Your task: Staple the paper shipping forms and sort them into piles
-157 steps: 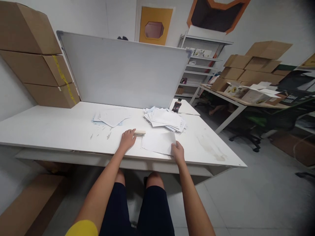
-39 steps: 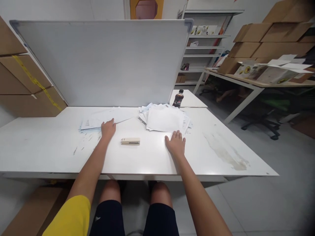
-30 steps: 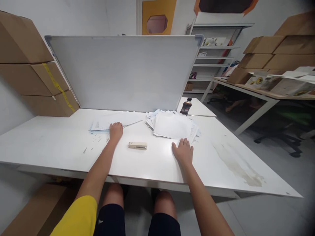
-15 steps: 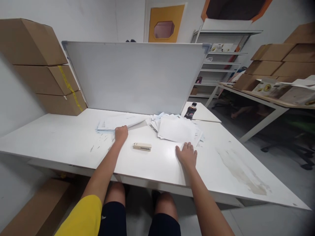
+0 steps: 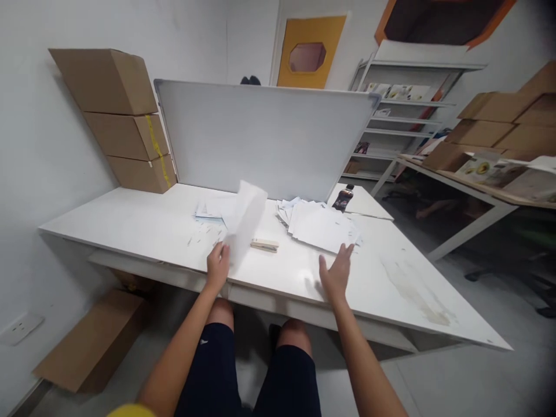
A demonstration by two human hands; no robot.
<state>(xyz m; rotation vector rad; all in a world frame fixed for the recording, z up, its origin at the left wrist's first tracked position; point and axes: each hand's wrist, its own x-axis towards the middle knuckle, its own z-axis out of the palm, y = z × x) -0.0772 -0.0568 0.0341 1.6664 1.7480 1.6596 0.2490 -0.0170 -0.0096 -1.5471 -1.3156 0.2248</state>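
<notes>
The paper (image 5: pixel 248 217) is raised at a steep tilt over the bench (image 5: pixel 143 220), between the left pile (image 5: pixel 208 208) and the stapler (image 5: pixel 264 246). The sheet count cannot be told. The left hand (image 5: pixel 218 267) pinches its lower near edge between thumb and fingers. Step in hand, as judged: lifting paper clear of the left pile. The next move appears to call for steadying the free upper end, with the right hand as support.

The right hand (image 5: pixel 336 275) holds nothing; its thumb stands spread from the fingers, near the right pile (image 5: pixel 319 226). Contact with that pile cannot be told.

Compared with the frame half a second ago: the paper, then low over the left pile, now stands up; the left hand is nearer the bench's front edge; the right hand, then flat, appears raised.
</notes>
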